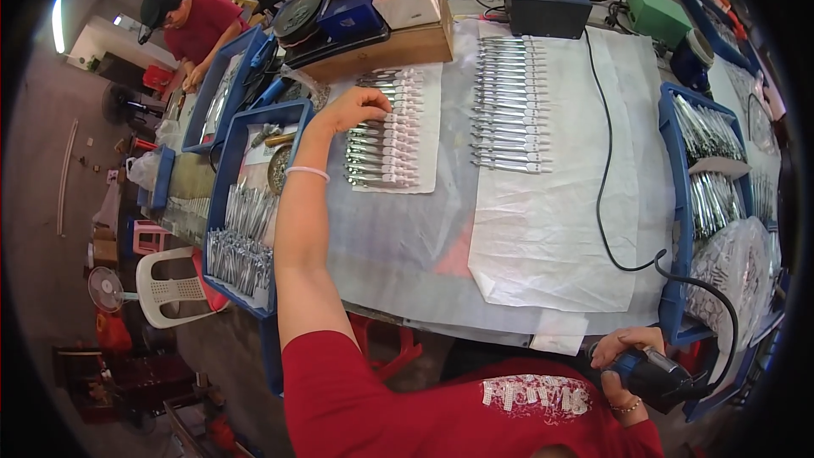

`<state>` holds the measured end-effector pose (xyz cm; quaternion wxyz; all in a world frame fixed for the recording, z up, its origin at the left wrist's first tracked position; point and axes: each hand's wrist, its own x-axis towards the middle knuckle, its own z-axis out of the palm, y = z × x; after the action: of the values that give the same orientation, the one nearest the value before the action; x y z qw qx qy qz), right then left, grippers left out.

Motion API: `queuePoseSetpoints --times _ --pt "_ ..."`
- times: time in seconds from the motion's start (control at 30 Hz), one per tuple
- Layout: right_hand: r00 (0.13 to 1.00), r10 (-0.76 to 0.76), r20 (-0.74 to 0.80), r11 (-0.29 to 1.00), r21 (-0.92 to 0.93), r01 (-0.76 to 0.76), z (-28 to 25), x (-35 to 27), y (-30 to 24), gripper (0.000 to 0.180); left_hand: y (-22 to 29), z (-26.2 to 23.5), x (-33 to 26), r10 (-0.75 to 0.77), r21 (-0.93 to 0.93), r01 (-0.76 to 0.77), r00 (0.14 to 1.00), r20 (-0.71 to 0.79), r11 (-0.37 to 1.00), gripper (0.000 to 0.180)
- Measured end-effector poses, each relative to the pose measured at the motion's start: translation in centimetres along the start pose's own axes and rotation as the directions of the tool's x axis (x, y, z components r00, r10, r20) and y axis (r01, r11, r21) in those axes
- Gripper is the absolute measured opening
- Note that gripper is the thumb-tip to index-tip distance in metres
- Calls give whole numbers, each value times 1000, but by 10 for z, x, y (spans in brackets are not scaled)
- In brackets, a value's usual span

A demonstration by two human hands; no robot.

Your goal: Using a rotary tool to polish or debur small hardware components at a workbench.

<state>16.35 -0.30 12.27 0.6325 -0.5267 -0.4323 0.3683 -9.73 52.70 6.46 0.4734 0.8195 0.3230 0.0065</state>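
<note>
Shiny slim metal pieces (383, 153) lie in a row on a white sheet on the table (398, 246), under the left hand (356, 108), whose bent fingers touch them without yet closing. Nearer, the right hand (623, 365) is wrapped round a dark corded hand tool (657, 376). Each piece looks stiff, light and slippery; pinching mid-shaft seems safest. Beyond lies a second row of metal pieces (509, 106).

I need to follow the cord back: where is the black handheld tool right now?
In the head view the tool is at the lower right, held in the right hand by the person's torso, just below the table edge and the right blue tray.
</note>
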Motion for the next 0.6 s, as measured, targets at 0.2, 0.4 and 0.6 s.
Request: queuePoseSetpoints --times 0.2,0.4,0.6 --pt "1000 3 4 1000 11 -3 3 2 3 48 -9 5 -1 94 151 -75 988 -123 986 15" --pt "1000 9 11 1000 -4 -9 2 -5 3 49 -3 16 -10 139 197 -92 961 -238 976 15" --pt "999 -37 23 999 -37 38 1 -10 4 46 -10 21 -12 169 191 -118 945 -278 974 16"
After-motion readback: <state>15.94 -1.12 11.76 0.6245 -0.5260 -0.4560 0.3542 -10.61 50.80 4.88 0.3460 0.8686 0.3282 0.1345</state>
